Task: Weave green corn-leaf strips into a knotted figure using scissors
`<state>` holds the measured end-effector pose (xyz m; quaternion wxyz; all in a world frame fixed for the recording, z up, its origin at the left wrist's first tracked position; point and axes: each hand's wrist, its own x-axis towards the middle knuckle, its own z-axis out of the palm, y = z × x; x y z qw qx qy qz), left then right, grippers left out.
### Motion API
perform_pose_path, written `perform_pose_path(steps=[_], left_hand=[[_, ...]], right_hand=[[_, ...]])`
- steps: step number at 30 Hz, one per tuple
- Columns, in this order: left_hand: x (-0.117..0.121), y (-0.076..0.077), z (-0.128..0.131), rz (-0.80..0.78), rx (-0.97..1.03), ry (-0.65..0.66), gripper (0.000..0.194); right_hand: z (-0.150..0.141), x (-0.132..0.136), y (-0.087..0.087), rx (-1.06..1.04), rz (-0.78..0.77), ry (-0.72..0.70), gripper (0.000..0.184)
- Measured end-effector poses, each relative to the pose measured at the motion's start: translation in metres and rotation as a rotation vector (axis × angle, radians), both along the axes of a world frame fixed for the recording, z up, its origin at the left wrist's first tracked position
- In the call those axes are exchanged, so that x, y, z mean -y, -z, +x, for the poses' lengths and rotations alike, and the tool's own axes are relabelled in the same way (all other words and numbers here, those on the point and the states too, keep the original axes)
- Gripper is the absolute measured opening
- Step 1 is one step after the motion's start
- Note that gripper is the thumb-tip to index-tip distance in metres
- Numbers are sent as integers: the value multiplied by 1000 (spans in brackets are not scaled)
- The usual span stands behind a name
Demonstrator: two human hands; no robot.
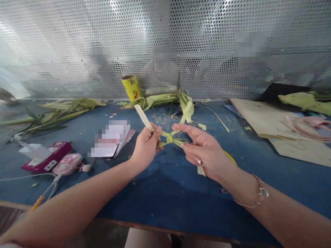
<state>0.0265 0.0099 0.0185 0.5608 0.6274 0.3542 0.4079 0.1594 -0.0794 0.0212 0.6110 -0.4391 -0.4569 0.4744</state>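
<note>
Between my two hands is a strip of pale green corn husk [169, 138], knotted at its middle, held above the blue table. My left hand [147, 142] pinches the husk on the left side of the knot, and a pale loose end sticks up past the thumb. On the right side, my right hand [204, 148] grips the strands between thumb and fingers, with the index finger stretched along the top. One husk end points up and away from that hand, and another pale end hangs below it. A yellow round thing, mostly hidden, lies behind my right wrist.
A yellow cardboard tube [131, 88] stands by the perforated metal screen [165, 31]. Husk piles [64, 110] lie at the back. To the left are a phone [111, 141], a purple power strip [50, 158] and a pink case [67, 164] with cables. Cardboard [258, 120] lies right.
</note>
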Motion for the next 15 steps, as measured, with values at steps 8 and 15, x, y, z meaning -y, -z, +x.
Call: perform_pose_path(steps=[8,15], left_hand=[[2,2,-5,282,-91,83,20],[4,3,-6,343,-191,137,18]], right_hand=[[10,-7,2,-69,10,145,40],[14,-9,5,-181,21,166,38]])
